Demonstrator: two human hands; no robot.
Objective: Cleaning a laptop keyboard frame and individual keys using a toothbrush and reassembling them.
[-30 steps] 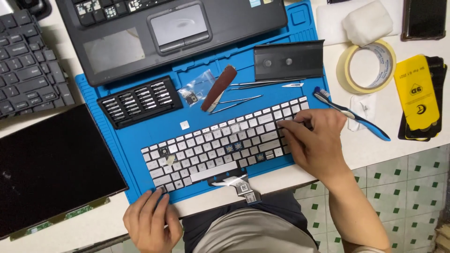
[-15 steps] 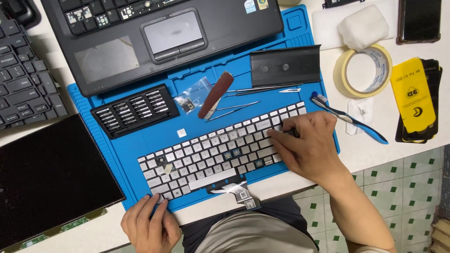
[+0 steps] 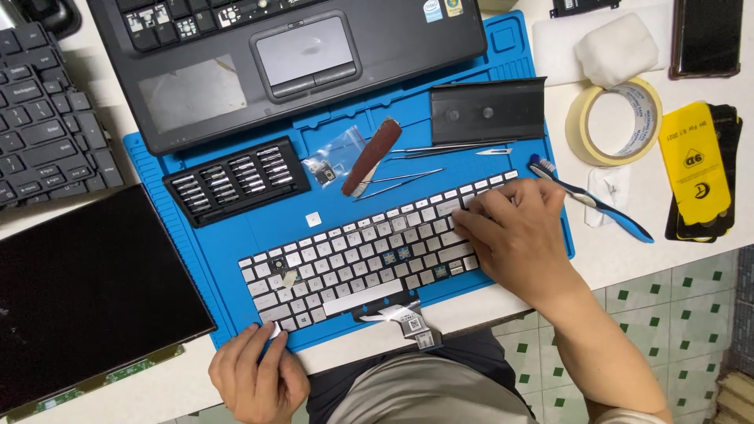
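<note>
A silver laptop keyboard [image 3: 357,263] lies loose on a blue work mat [image 3: 236,235], with several keycaps off and a ribbon cable [image 3: 408,318] trailing at its near edge. My right hand [image 3: 514,235] rests on the keyboard's right end, fingers bent and pressing on the keys. My left hand [image 3: 255,373] sits at the keyboard's near-left corner, fingertips touching the corner and the mat's edge. One loose keycap [image 3: 314,220] lies on the mat above the keyboard.
A black laptop base [image 3: 290,55] sits at the far side. On the mat are a screwdriver bit case [image 3: 236,180], tweezers [image 3: 400,184], a brown pry tool [image 3: 371,155] and a black cover [image 3: 487,110]. A laptop screen [image 3: 86,290] lies left; tape roll [image 3: 613,122] and toothbrush [image 3: 589,200] lie right.
My right hand has stayed on the keyboard's right end with small finger shifts. My left hand has kept its hold at the near-left corner. The view has moved slightly.
</note>
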